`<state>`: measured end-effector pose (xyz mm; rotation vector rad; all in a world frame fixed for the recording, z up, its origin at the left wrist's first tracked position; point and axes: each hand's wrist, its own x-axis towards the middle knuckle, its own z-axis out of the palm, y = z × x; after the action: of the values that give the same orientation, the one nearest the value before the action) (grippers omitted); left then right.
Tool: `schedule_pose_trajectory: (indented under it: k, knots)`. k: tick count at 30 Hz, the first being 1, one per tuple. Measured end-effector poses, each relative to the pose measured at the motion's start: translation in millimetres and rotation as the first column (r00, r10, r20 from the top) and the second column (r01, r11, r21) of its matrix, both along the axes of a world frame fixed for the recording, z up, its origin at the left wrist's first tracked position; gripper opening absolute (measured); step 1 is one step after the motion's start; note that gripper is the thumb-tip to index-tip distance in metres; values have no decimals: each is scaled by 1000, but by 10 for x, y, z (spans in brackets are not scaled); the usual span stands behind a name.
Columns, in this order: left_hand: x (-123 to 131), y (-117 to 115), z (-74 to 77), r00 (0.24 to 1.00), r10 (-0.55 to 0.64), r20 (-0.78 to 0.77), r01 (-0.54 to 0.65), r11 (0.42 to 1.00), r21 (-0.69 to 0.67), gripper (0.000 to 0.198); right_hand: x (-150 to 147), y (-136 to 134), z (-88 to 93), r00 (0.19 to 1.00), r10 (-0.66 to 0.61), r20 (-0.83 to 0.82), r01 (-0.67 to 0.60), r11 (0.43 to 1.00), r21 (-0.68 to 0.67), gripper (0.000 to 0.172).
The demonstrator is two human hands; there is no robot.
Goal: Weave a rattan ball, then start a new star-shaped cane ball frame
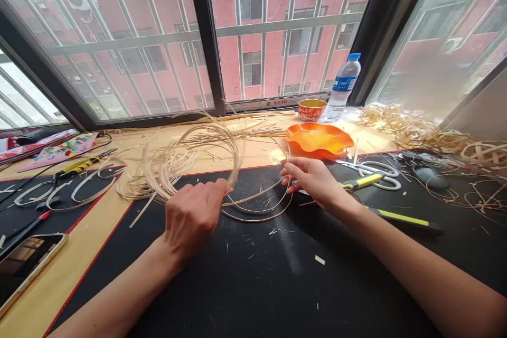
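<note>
A loose bundle of thin pale rattan strands (178, 163) curves in wide loops over the black cutting mat (245, 280). My left hand (194, 216) grips the strands at the lower right of the bundle. My right hand (309, 182) pinches a thin strand (288, 156) between its fingertips, to the right of the bundle. More thin loops (257, 208) lie on the mat between my hands, with their ends hidden among the other strands. Scissors with white handles (376, 175) lie just beyond my right hand.
An orange wavy-rimmed dish (319, 140), a small red-and-yellow bowl (312, 110) and a water bottle (343, 87) stand by the window. Rattan coils (420, 132) lie at right. Yellow-handled pliers (75, 166) and a phone (27, 259) lie at left.
</note>
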<state>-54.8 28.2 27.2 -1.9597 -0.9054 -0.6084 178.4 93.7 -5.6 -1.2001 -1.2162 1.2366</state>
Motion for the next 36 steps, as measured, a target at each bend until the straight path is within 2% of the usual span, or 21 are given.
schedule_pose_trajectory:
  k: [3, 5, 6, 8, 10, 12, 15, 20, 25, 36]
  knots:
    - [22, 2, -65, 993, -120, 9, 121, 988, -98, 20, 50, 8, 0, 971, -159, 176, 129, 976, 173, 25]
    - [36, 1, -96, 985, -166, 48, 171, 975, -141, 19, 64, -7, 18, 909, -282, 307, 170, 923, 346, 27]
    - [43, 0, -106, 981, -184, 63, 192, 967, -166, 19, 61, -20, 34, 894, -304, 330, 159, 902, 401, 27]
    - [57, -5, -118, 975, -204, 83, 218, 953, -209, 22, 37, -60, 73, 943, -204, 261, 91, 917, 387, 28]
    - [72, -10, -128, 970, -218, 105, 238, 939, -249, 24, -1, -112, 116, 995, 13, 100, -41, 957, 287, 31]
    - [86, -14, -137, 965, -230, 125, 257, 925, -280, 25, -41, -170, 149, 976, 215, -22, -206, 956, 209, 33]
    - [99, -16, -151, 957, -244, 160, 284, 901, -328, 27, -84, -245, 173, 921, 376, -95, -356, 917, 178, 30]
    - [113, -13, -169, 944, -266, 195, 324, 861, -393, 25, -109, -301, 186, 893, 415, -173, -388, 905, 173, 22]
    - [115, -9, -189, 941, -249, 231, 324, 863, -388, 25, -117, -304, 206, 880, 439, -182, -411, 895, 172, 25]
    - [109, -3, -207, 932, -257, 256, 352, 808, -472, 25, -119, -328, 204, 864, 441, -242, -406, 896, 183, 24]
